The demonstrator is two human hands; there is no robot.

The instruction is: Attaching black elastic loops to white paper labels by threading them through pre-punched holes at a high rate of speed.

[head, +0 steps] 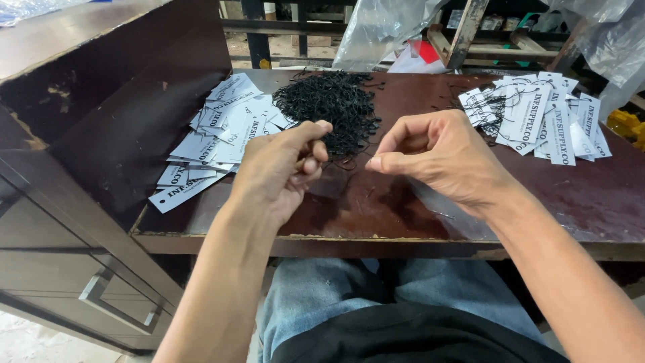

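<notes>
A loose heap of white rectangular paper tags with dark print (218, 131) lies fanned out on the left part of the dark brown wooden tabletop (403, 208), against the upright board at the tabletop's left edge. A second heap of the same white tags (541, 117), these with thin black string loops, lies at the far right. Crumpled clear plastic bags (379, 27) hang behind the tabletop's far edge.
</notes>
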